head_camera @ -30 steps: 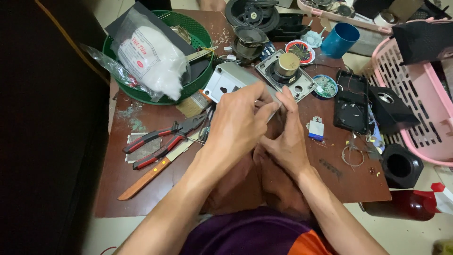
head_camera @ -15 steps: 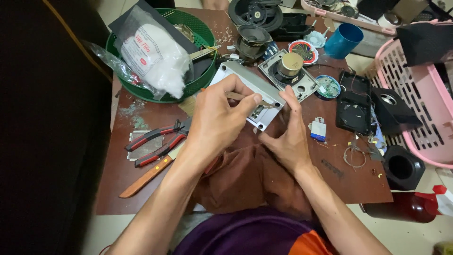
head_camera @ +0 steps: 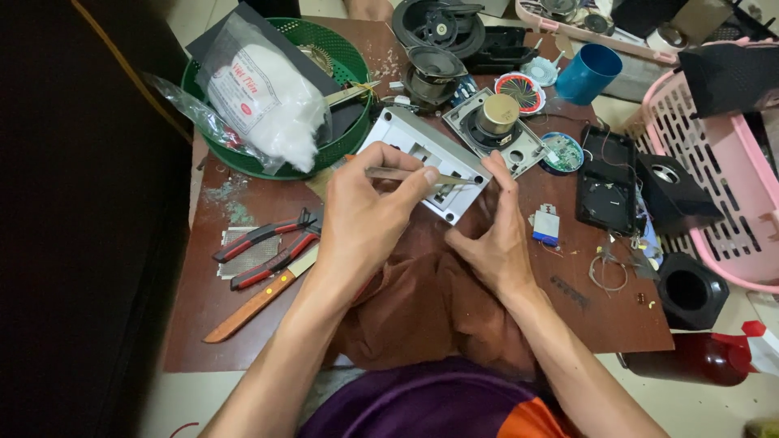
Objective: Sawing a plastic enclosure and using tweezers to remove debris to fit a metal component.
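My left hand (head_camera: pixel 365 212) grips thin metal tweezers (head_camera: pixel 406 173), whose tips reach over a grey rectangular plastic panel (head_camera: pixel 422 154) with slots. The panel lies tilted on a brown cloth (head_camera: pixel 422 300) at the table's middle. My right hand (head_camera: pixel 492 235) rests beside the panel, its forefinger touching the panel's right edge near the tweezer tips, the other fingers curled on the cloth.
Red-handled pliers (head_camera: pixel 264 247) and a wooden-handled knife (head_camera: pixel 251 302) lie at left. A green basket (head_camera: pixel 243 158) with a bag of white stuffing stands behind them. Speaker parts (head_camera: pixel 495 122), a blue cup (head_camera: pixel 588 73), black speaker boxes (head_camera: pixel 677 195) and a pink basket (head_camera: pixel 730 203) crowd the right.
The panel was hidden under both hands, then came into view. My left hand has drawn back and now holds the tweezers over it; my right hand shifted to its right edge.
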